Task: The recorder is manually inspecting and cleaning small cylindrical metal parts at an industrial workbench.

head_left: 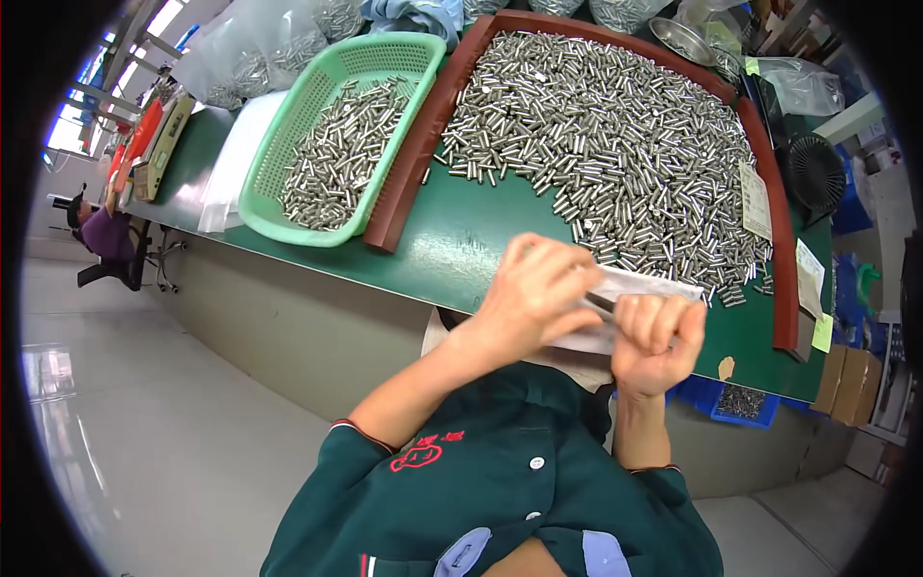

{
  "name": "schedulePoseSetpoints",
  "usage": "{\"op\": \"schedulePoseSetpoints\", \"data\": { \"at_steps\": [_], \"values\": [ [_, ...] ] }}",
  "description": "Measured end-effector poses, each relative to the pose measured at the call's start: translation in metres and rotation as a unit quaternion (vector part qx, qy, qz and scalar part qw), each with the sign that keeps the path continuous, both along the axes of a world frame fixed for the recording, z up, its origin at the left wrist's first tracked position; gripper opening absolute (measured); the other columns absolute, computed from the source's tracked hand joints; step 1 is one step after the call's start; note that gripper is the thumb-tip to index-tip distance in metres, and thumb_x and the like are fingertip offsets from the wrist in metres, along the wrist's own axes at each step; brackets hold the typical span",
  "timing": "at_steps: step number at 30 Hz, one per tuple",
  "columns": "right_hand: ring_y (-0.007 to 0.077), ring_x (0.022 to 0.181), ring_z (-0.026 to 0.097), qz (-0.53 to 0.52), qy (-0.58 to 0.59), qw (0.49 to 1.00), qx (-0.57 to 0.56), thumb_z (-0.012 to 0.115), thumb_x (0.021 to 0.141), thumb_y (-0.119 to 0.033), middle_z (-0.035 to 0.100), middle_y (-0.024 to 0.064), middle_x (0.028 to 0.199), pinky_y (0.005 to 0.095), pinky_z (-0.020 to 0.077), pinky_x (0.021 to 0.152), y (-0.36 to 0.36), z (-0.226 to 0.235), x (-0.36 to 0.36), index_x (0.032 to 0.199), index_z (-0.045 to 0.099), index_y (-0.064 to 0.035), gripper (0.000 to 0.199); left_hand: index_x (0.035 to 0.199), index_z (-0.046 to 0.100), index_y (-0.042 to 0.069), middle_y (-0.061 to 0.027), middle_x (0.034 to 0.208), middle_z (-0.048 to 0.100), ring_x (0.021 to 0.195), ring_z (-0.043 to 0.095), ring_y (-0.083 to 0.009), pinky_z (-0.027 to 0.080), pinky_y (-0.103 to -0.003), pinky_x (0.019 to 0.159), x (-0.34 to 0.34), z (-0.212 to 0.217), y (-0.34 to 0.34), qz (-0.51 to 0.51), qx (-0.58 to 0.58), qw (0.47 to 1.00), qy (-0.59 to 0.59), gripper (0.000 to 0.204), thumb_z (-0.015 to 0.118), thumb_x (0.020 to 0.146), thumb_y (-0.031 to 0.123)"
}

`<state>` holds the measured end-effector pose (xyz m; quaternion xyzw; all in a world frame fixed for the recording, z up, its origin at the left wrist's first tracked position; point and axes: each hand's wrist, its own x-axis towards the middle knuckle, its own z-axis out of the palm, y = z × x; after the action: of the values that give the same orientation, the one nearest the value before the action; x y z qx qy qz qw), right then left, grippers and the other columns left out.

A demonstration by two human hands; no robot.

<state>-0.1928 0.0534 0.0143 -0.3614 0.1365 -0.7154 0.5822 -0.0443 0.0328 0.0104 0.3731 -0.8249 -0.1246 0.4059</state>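
Observation:
Both of my hands are close together over the front edge of the green table. My left hand (538, 293) is curled and a little blurred; what its fingers hold is hidden. In a fist, my right hand (659, 337) grips a dark slim piece (600, 302) that juts out toward the left hand. A white cloth or sheet (649, 281) stretches behind and below the hands. Just beyond them, a large heap of short metal pins (615, 135) covers the table inside a red-brown frame (409, 183).
A green plastic basket (264, 197) of pins stands at the left. Clear bags (274, 53) of parts line the back. To the right are a black fan (815, 171) and paper labels (755, 200). A blue bin (745, 404) sits lower right. Far left, another person (106, 234) sits.

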Motion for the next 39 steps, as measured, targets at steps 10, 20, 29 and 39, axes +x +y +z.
{"op": "schedulePoseSetpoints", "data": {
  "at_steps": [10,20,29,39],
  "values": [
    [0.0082,0.037,0.021,-0.035,0.179,0.980,0.076,0.033,0.092,-0.020,0.024,-0.0014,0.043,0.0248,0.0187,0.038,0.001,0.009,-0.022,0.051,0.029,-0.0096,0.042,0.076,0.058,0.006,-0.0066,0.082,0.051,0.079,0.047,-0.0246,0.036,-0.035,0.068,0.075,-0.010,-0.067,0.189,-0.069,0.965,-0.170,0.018,0.053,0.062,-0.004],
    [0.0072,0.039,0.024,-0.021,0.201,0.976,0.079,0.036,0.089,-0.013,0.031,-0.0002,0.043,0.0247,0.0174,0.039,0.010,0.012,-0.014,0.048,0.031,-0.0063,0.042,0.063,0.053,0.007,-0.0039,0.072,0.047,0.075,0.046,-0.0201,0.034,-0.032,0.067,0.077,-0.007,-0.073,0.159,-0.091,0.963,-0.198,0.007,0.060,0.064,0.009],
    [0.0067,0.039,0.024,-0.034,0.211,0.974,0.071,0.036,0.090,-0.015,0.029,-0.0011,0.043,0.0247,0.0174,0.039,0.003,0.012,-0.015,0.050,0.030,-0.0069,0.041,0.075,0.058,0.006,-0.0045,0.074,0.052,0.076,0.049,-0.0214,0.035,-0.033,0.068,0.071,-0.008,-0.071,0.164,-0.052,0.976,-0.131,0.011,0.063,0.066,0.008],
    [0.0071,0.039,0.024,-0.044,0.192,0.977,0.084,0.036,0.090,-0.015,0.030,-0.0005,0.043,0.0246,0.0174,0.039,0.008,0.012,-0.014,0.050,0.030,-0.0063,0.041,0.077,0.057,0.005,-0.0063,0.073,0.050,0.073,0.047,-0.0238,0.035,-0.034,0.065,0.070,-0.009,-0.064,0.181,-0.046,0.974,-0.125,0.010,0.061,0.068,0.004]
  ]
}}
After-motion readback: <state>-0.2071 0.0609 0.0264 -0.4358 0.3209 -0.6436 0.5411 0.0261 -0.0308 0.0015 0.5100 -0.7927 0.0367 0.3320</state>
